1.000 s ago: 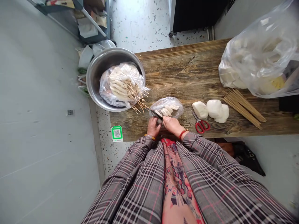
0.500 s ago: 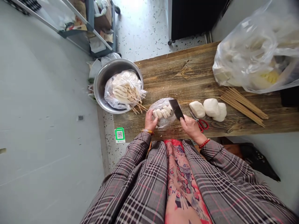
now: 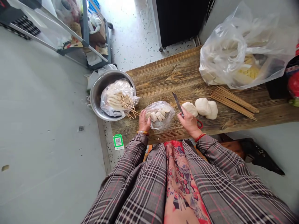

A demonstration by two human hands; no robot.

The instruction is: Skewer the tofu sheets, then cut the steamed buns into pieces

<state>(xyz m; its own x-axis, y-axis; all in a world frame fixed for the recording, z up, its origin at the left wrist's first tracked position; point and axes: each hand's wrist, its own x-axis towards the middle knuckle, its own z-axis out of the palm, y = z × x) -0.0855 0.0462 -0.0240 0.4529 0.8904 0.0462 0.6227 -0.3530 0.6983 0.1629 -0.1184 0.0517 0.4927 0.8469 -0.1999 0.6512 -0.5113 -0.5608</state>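
Dark metal shows in the knife (image 3: 177,101), its handle gripped in the closed fingers of the right hand (image 3: 189,122); the left hand (image 3: 144,122) has its fingers slightly curved against the near-left end of the pale slices (image 3: 154,117), and whether they pinch anything I cannot tell. Taking twelve o'clock as straight ahead of the person, the slices lie on a clear plastic bag (image 3: 157,125) on the wooden surface (image 3: 163,73), at about three o'clock from the left hand. The main risk, I'd judge, is a nicked fingertip, should the blade come down near that end; the thin bag could also slip or get cut, letting the row slide apart. Skewers (image 3: 128,108) at ten o'clock reach close to the left hand and might snag on it, while the red scissor handle (image 3: 200,124), at three o'clock beside the right hand, could be knocked. The knife tip points to about eleven o'clock, its long axis running eleven to five; the row of slices stretches roughly from nine to three, slightly slanted.
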